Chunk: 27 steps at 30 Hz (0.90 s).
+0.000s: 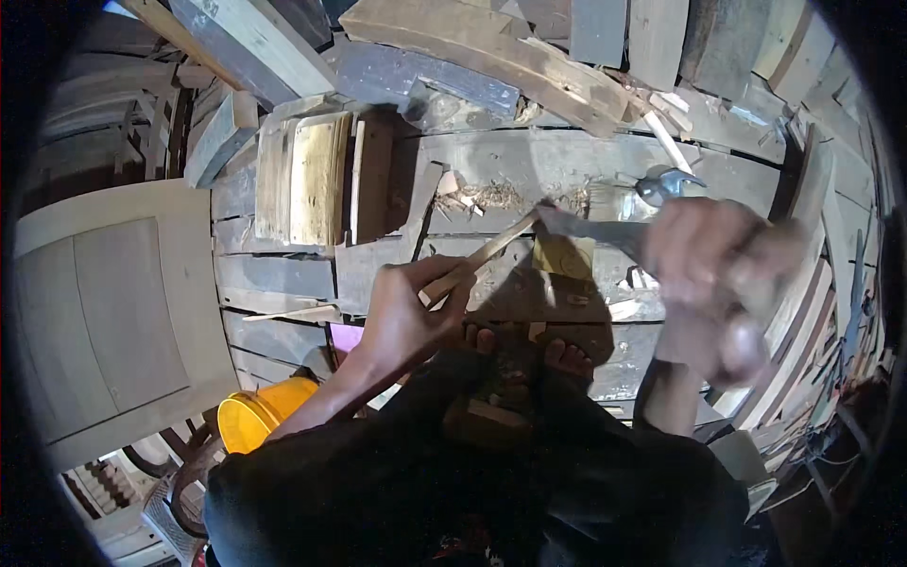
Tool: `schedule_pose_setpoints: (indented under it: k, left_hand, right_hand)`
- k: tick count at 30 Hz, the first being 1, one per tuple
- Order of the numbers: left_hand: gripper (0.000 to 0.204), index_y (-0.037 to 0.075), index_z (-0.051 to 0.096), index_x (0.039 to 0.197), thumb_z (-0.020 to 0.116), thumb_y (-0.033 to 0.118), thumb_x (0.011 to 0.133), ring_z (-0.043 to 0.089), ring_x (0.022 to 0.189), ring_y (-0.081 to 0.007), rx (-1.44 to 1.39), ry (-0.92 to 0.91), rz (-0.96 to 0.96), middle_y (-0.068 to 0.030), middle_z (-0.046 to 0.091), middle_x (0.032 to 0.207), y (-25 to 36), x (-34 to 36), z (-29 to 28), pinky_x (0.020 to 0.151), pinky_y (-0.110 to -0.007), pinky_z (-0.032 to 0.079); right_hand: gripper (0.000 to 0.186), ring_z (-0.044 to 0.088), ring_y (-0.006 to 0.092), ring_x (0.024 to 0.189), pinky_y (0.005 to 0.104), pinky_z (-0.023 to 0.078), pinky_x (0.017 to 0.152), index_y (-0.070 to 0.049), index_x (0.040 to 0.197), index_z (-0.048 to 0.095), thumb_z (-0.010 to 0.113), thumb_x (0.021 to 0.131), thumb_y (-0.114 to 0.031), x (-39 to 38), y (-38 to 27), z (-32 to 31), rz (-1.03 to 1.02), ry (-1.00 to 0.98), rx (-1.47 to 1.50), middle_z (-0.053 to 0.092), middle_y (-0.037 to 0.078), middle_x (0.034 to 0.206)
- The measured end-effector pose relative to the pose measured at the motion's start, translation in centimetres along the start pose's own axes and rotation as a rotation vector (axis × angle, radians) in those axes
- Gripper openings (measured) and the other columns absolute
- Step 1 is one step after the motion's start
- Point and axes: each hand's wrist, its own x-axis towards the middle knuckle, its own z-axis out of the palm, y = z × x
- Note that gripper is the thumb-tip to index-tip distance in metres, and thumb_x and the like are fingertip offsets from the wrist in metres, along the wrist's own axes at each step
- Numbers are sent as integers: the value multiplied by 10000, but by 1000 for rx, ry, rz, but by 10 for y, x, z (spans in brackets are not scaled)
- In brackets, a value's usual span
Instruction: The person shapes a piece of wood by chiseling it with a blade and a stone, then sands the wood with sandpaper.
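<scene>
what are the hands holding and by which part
Left hand: a thin wooden stick, by its near end. Right hand: apparently a bladed tool, by its right end; blur hides the exact grip.

Left hand (413,304): pinches stick (496,248), slanted up to the right | Right hand (697,255): blurred, clenched on blade (605,231), its tip at the stick's far end, contact unclear | Floor (274,274): shavings (493,197) beyond stick, yellow sheet (569,257) below blade, bare feet (567,360) nearer | Left side: stacked blocks (316,180), yellow bucket (248,423), pale panel (128,312) | Far: thick planks (482,57)
</scene>
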Motion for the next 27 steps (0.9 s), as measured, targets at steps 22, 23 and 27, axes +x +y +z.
schedule_pose_setpoints:
  k: [22,23,27]
  left_hand:
    - [227,-32,771,1062,761,80,865,784,792,-293,-6,-32,7,-225,764,878,-5,7,5,671,-363,580]
    - [227,-32,771,1062,761,80,865,784,792,-293,-10,-26,13,-225,764,878,-4,10,8,671,-363,580]
    - [223,-59,757,1122,730,66,938,730,847,-150,83,-79,-3,-175,787,986,2,-2,-2,717,-299,598]
  right_hand:
    - [236,610,159,668,314,509,629,-3,941,629,718,770,-139,-40,85,1,167,145,-187,651,93,807]
    - [243,618,161,677,312,510,626,6,930,631,727,768,-148,-43,85,-1,244,219,-134,652,98,789]
    - [329,601,175,656,303,508,598,9,1039,609,746,795,-164,1,36,5,-83,25,9,632,89,822]
